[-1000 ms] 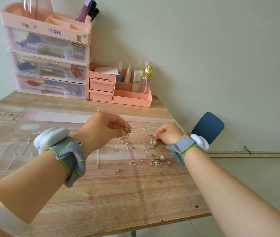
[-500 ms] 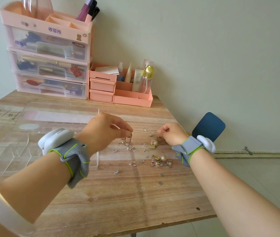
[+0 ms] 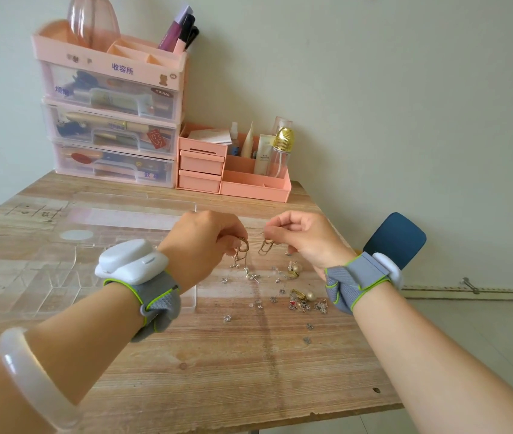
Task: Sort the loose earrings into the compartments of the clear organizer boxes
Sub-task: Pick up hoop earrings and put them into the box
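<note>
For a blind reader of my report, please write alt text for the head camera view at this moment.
Above a wooden table, a person's left hand and right hand each pinch a gold loop earring, one left, one right. Loose earrings lie scattered below, clear organizer boxes sit left, and pink storage drawers stand against the wall.

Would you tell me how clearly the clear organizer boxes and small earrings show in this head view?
Head view: soft daylight, wide-angle bending at the edges; the clear organizer boxes nearly vanish against the table; the loose earrings are tiny glinting specks; the gold earrings pinched by both hands look slightly blurred.
</note>
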